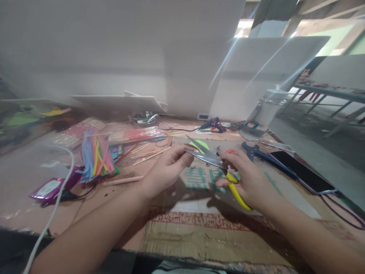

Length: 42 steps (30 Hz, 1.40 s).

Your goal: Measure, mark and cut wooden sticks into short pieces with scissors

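Observation:
My right hand point(246, 179) grips a pair of scissors point(207, 158) by its yellow and orange handles, the blades spread and pointing left. Close to the blade tips is my left hand point(172, 163), its thumb and fingers pinched together. Whatever sits between those fingertips is too small or hidden to make out. Under the blades lies a bright green piece point(199, 145) on a pale sheet point(182, 203) with green printed characters. The sheet rests on brown cardboard point(176, 239) bearing a red printed border.
A bundle of colourful strips point(97, 158), packaged sticks point(137, 134) and a purple pouch-like item point(53, 188) lie left. A blue glue gun point(213, 124) stands at the back. A phone point(302, 171) and clear plastic container point(266, 114) are right. A white cable point(54, 213) crosses the left foreground.

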Each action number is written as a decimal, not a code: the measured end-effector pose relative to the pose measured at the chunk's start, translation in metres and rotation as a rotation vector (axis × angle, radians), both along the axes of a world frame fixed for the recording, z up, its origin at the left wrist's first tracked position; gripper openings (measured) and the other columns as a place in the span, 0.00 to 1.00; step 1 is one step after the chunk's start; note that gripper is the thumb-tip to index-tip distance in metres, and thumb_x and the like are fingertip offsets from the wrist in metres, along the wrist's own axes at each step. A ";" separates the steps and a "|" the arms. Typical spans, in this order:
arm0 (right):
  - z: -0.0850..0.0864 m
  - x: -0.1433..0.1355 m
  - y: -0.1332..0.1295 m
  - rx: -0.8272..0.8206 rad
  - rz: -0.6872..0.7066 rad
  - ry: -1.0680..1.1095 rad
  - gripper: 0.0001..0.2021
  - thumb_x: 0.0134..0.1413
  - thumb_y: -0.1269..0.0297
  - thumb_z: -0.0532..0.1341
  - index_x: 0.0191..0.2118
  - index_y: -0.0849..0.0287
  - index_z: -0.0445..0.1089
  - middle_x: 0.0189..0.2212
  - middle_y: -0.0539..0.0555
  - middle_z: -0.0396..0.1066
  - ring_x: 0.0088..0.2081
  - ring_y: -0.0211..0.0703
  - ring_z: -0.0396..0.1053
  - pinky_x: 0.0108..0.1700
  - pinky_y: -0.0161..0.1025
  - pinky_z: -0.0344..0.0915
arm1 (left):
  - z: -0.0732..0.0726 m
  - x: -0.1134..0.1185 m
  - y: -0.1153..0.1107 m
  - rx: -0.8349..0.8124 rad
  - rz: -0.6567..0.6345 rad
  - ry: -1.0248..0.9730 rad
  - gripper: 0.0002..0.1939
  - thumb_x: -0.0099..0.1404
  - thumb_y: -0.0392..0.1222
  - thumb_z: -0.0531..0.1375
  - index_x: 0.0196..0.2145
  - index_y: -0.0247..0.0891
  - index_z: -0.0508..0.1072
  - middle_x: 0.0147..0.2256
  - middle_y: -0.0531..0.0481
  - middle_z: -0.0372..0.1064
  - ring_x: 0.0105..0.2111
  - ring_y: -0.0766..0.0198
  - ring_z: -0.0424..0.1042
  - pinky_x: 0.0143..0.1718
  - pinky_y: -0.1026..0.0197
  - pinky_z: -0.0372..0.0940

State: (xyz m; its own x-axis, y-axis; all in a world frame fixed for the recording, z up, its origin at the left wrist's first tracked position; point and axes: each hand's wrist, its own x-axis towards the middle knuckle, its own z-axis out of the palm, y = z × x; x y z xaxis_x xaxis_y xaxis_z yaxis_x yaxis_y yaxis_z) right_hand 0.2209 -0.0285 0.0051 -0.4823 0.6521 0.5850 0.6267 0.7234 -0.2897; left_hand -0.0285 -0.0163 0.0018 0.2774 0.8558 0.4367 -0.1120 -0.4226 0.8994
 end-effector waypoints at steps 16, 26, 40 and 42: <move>0.003 -0.004 -0.006 0.064 -0.007 -0.068 0.22 0.62 0.44 0.60 0.50 0.58 0.67 0.36 0.58 0.67 0.36 0.50 0.66 0.39 0.45 0.65 | 0.014 0.007 -0.015 -0.029 0.033 0.118 0.10 0.66 0.47 0.62 0.31 0.39 0.76 0.29 0.50 0.71 0.33 0.61 0.70 0.32 0.61 0.65; 0.003 -0.002 -0.008 0.033 -0.034 -0.108 0.22 0.64 0.45 0.58 0.51 0.59 0.68 0.35 0.56 0.70 0.34 0.49 0.69 0.35 0.41 0.64 | 0.013 0.005 -0.012 -0.060 0.053 0.106 0.16 0.68 0.49 0.61 0.25 0.38 0.71 0.24 0.53 0.63 0.28 0.65 0.64 0.34 0.60 0.62; 0.005 -0.003 -0.008 -0.064 -0.134 -0.109 0.22 0.59 0.44 0.61 0.50 0.56 0.67 0.37 0.56 0.71 0.33 0.48 0.70 0.32 0.40 0.63 | 0.008 -0.001 0.002 0.036 0.088 0.124 0.09 0.69 0.45 0.59 0.34 0.38 0.75 0.29 0.53 0.67 0.31 0.66 0.65 0.35 0.61 0.61; 0.006 -0.004 -0.007 -0.044 -0.138 -0.111 0.23 0.59 0.44 0.61 0.50 0.57 0.67 0.39 0.57 0.71 0.35 0.50 0.70 0.35 0.42 0.64 | 0.008 -0.001 0.000 0.022 0.082 0.128 0.08 0.68 0.44 0.60 0.37 0.39 0.76 0.32 0.51 0.71 0.32 0.65 0.66 0.37 0.61 0.63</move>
State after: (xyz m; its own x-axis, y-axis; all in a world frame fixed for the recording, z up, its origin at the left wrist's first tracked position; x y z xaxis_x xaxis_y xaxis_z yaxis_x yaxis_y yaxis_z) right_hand 0.2171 -0.0360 0.0110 -0.4470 0.7401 0.5025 0.7489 0.6168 -0.2423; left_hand -0.0293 -0.0164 0.0095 0.2614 0.8684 0.4214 0.0387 -0.4456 0.8944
